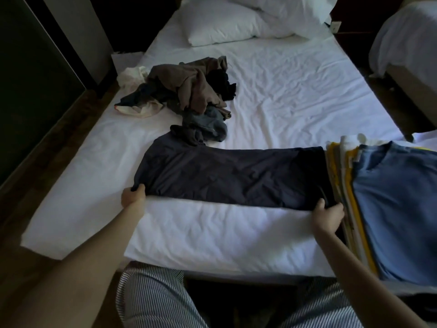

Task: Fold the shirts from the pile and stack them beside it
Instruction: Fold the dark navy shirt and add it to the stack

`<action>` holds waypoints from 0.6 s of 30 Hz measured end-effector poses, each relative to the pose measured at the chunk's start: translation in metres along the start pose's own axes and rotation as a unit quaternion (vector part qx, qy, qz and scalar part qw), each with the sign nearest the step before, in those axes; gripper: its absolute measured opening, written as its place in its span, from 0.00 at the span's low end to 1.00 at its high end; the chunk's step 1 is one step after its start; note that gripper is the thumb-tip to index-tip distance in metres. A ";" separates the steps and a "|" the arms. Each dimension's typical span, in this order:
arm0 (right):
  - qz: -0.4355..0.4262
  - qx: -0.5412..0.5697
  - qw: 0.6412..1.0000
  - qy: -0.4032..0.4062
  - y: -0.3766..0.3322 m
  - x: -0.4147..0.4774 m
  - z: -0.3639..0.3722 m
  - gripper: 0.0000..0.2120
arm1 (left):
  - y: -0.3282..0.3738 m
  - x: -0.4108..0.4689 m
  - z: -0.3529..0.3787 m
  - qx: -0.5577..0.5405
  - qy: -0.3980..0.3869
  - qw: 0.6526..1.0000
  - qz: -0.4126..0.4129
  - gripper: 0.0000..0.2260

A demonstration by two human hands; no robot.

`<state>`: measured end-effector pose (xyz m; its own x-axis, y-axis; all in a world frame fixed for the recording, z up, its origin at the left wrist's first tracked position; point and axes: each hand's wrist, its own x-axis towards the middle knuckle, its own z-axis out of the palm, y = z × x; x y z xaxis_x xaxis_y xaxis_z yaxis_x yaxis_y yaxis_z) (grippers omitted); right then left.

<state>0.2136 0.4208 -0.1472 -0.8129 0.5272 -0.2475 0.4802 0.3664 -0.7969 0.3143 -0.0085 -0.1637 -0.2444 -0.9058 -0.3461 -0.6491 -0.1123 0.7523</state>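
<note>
- The dark blue shirt [224,176] is spread flat near the front edge of the bed [283,91], just beside the stack.
- The stack of folded shirts [390,197] is kept at the front right corner.
- The pile [184,91] is heaped by the left edge.
- The shirt's near corners are pinched by the left hand [133,196] and the right hand [327,215]; they should be lifted together so the fold is kept straight.

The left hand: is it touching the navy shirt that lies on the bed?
Touching. The head view shows the left hand gripping the near left corner of the navy shirt, with no gap between them.
</note>
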 end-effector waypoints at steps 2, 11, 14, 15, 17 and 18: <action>0.058 0.054 0.997 -0.024 -0.007 0.006 -0.001 0.26 | 0.000 -0.002 -0.005 -0.050 -0.028 0.998 0.002 0.19; 0.090 0.207 0.973 -0.057 -0.021 0.017 -0.030 0.16 | 0.029 -0.007 -0.048 -0.414 -0.068 0.905 -0.066 0.19; 0.096 0.231 0.968 -0.005 -0.008 0.025 -0.029 0.12 | 0.019 0.011 -0.066 -0.409 -0.026 0.908 -0.080 0.20; 0.097 0.233 0.968 -0.002 -0.009 0.016 -0.031 0.12 | 0.010 0.014 -0.068 -0.406 -0.026 0.909 -0.093 0.20; 0.097 0.204 0.974 -0.024 -0.007 -0.001 -0.032 0.15 | -0.011 0.012 -0.066 -0.391 -0.069 0.907 -0.140 0.20; 0.100 0.190 0.976 -0.034 -0.002 -0.006 -0.030 0.18 | -0.021 0.008 -0.064 -0.392 -0.103 0.899 -0.164 0.20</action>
<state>0.2271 0.4403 -0.1275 -0.7413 0.5018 -0.4457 0.4856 -0.0574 -0.8723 0.3719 -0.0398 -0.1472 -0.3127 -0.6860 -0.6569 -0.0220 -0.6862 0.7271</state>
